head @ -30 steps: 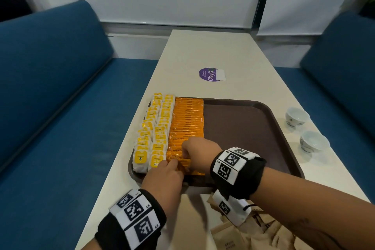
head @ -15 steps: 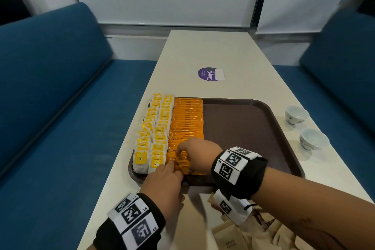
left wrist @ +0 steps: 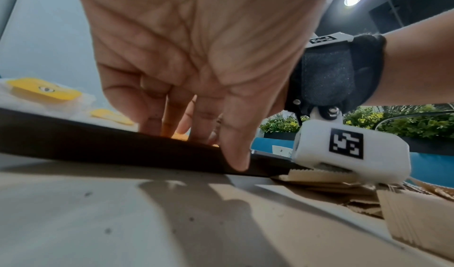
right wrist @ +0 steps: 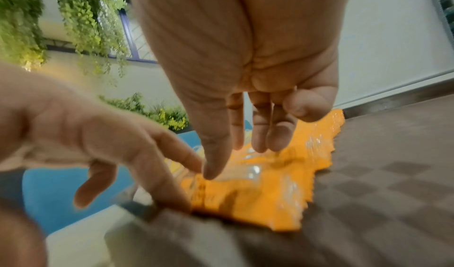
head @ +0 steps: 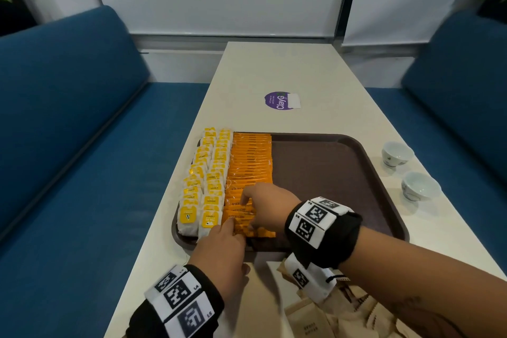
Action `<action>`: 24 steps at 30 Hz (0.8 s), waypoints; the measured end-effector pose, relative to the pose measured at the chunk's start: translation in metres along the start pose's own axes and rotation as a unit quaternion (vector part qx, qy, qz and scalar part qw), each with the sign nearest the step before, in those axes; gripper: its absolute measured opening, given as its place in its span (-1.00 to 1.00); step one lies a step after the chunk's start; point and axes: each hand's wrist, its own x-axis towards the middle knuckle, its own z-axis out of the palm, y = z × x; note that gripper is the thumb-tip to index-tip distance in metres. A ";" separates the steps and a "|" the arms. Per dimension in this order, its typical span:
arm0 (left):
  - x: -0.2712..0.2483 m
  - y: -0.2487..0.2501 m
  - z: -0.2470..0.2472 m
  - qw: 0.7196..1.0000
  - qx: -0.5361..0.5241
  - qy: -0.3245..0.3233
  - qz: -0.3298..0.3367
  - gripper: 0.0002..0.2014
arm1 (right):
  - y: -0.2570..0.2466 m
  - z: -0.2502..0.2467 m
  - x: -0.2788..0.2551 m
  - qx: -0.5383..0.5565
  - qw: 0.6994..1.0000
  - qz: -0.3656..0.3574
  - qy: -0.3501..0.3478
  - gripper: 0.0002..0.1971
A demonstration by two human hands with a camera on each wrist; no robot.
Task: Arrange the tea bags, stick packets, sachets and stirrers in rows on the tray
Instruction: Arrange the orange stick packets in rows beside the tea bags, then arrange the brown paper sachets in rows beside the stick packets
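Brown tray (head: 329, 173) sat on the pale table (head: 274, 68), long side toward the person. Two rows of tea bags (head: 204, 181) with yellow tags ran along the tray's left edge; just right of them lay one long row of orange stick packets (head: 251, 162), overlapping like shingles from the far rim to the near rim. The right half of the tray showed bare textured surface. Both hands worked at the near end of the orange row. The left hand (head: 222, 250) reached over the near rim with fingers extended and loosely spread, fingertips (left wrist: 154, 119) resting on the nearest packets; the thumb pointed down outside the rim; nothing was gripped. The right hand (head: 270, 206) hovered palm down over the same packets, fingers nearly straight and pointing down, thumb tip (right wrist: 211, 172) touching the top packet; I could not tell whether any packet was pinched. A heap of tan paper sachets (head: 329, 318) lay on the table at the near edge, beside the tray and under the right wrist. Two small white cups (head: 396, 155) stood on the table right of the tray. A purple round sticker (head: 277, 101) lay on the table beyond the tray.
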 end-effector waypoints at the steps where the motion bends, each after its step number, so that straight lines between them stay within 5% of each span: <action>1: 0.000 0.000 0.001 1.000 -0.002 0.003 0.002 -0.53 | 0.001 -0.005 -0.003 0.027 1.000 0.006 0.012 -0.51; 8: -0.007 -0.001 -0.006 0.999 -0.022 0.030 0.012 -0.56 | 0.028 -0.062 -0.063 0.188 0.968 0.013 0.163 -0.69; 13: -0.023 0.006 -0.013 0.990 -0.084 0.079 0.077 -0.52 | 0.052 -0.073 -0.136 0.250 0.937 0.038 0.243 -0.77; 18: -0.042 0.037 -0.009 0.978 -0.098 0.025 0.182 -0.39 | 0.074 -0.035 -0.193 0.248 0.936 0.104 0.227 -0.69; 24: -0.060 0.071 0.009 0.971 -0.049 -0.038 0.229 -0.06 | 0.078 0.021 -0.243 0.163 0.961 0.171 0.145 -0.33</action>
